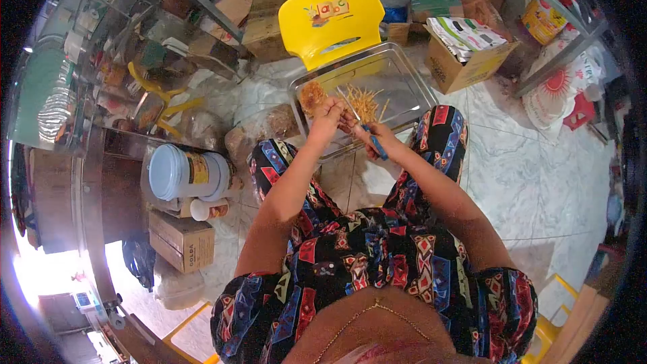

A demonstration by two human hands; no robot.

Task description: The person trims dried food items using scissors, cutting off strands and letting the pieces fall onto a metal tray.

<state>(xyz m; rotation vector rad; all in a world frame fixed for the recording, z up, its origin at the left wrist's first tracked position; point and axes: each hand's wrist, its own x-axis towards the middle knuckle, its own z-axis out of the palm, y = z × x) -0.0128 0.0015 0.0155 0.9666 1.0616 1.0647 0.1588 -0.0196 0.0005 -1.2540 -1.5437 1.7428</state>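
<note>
A clear rectangular tray (412, 81) rests partly on a yellow chair in front of my knees. In its left part lies a round orange-brown clump (312, 95), and near its middle is a loose pile of thin yellowish strips (364, 102). My right hand (383, 143) is closed around scissors (375, 144) with blue handles, whose blades point up and left over the tray. My left hand (328, 116), just left of the blades, pinches small reddish-brown pieces (347, 121) too small to make out.
The yellow chair (330, 17) stands beyond the tray. An open carton (465, 64) with packets is at the right, near a white sack (556, 94). Blue-lidded buckets (172, 172) and a cardboard box (180, 239) stand at the left. Metal shelf frames border both sides.
</note>
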